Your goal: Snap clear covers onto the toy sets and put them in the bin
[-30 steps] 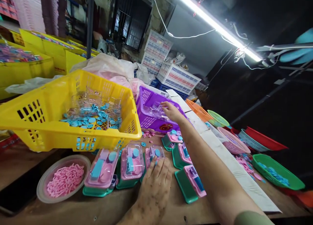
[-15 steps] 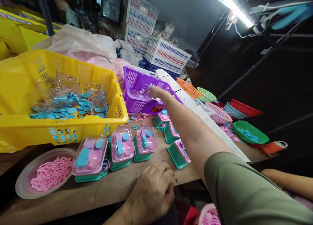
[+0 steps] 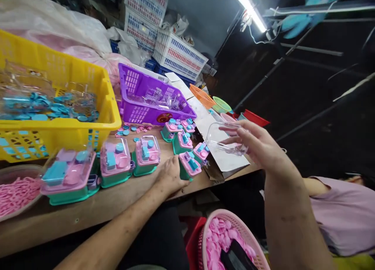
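Crates and baskets crowd the wooden counter in the head view. The right hand is raised off its edge, fingers pinched on a clear plastic lid. Down-left of the lid, the left hand rests fingers-together against an uncovered toy set, the nearer hand to it.

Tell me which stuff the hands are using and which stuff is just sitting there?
In use:
right hand holding a clear plastic lid
left hand touching an uncovered green toy box
purple basket of clear lids

Lying about:
yellow basket
bowl of pink rings
orange basket
white crates
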